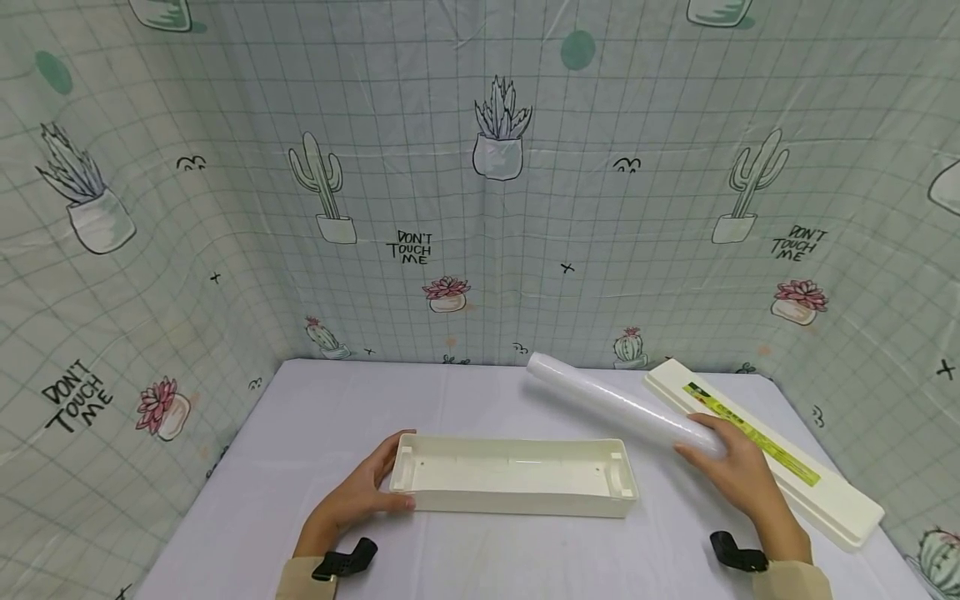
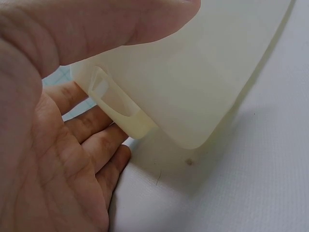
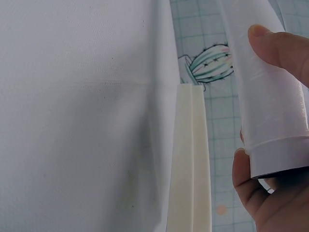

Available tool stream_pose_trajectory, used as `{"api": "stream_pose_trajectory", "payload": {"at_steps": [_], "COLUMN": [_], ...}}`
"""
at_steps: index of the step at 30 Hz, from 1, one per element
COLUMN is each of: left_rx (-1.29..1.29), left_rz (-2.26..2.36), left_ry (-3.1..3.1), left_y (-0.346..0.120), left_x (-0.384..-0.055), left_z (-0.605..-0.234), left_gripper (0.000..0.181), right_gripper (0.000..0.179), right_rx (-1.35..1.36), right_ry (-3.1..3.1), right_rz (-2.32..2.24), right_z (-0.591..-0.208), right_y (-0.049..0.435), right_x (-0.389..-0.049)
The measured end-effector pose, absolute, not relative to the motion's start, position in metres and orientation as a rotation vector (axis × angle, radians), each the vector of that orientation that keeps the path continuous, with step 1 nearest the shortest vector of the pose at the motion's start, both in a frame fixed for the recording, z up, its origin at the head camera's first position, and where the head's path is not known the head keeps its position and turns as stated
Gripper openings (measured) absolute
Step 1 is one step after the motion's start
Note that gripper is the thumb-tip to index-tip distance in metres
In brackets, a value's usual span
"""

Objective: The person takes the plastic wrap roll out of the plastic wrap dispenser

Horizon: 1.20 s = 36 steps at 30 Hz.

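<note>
A long cream plastic box (image 1: pixel 517 502), open at the top, lies across the middle of the table. My left hand (image 1: pixel 372 487) grips its left end, thumb at the front wall and fingers behind; the left wrist view shows the thumb over the box (image 2: pixel 203 72) and the fingers round its end. On the right, my right hand (image 1: pixel 738 467) holds a roll of clear plastic wrap (image 1: pixel 607 400) near its close end, the far end pointing up-left. In the right wrist view, thumb and fingers wrap round the roll (image 3: pixel 270 96), whose dark hollow end shows.
Beyond the right hand lies a long cream lid (image 1: pixel 840 500) with a yellow-green label, slanting along the table's right side. A white cloth covers the table (image 1: pixel 337 400). A cactus-printed curtain (image 1: pixel 487 217) hangs behind and on both sides.
</note>
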<state>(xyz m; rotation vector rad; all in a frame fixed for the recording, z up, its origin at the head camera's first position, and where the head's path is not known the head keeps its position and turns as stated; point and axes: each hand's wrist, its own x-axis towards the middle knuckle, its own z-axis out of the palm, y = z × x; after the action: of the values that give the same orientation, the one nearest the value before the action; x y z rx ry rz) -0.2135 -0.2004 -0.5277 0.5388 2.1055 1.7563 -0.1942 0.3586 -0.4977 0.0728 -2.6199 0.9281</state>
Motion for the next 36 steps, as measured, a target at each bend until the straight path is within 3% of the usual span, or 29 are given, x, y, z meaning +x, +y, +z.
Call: {"api": "stream_pose_trajectory", "payload": {"at_steps": [16, 36], "left_rx": [0.523, 0.523], "left_rz": [1.758, 1.741], "left_ry": [2.1, 2.12], "left_y": [-0.2, -0.2], "left_x": [-0.214, -0.214], "left_z": [-0.527, -0.527], "left_gripper": [0.108, 0.107], "right_gripper": [0.06, 0.054], "right_rx": [0.038, 0.063], "right_ry": [-2.661, -2.61], "right_rz": [0.999, 0.91], "right_z": [-0.505, -0.511], "right_y": [0.364, 0.369], "right_x": [-0.194, -0.195]}}
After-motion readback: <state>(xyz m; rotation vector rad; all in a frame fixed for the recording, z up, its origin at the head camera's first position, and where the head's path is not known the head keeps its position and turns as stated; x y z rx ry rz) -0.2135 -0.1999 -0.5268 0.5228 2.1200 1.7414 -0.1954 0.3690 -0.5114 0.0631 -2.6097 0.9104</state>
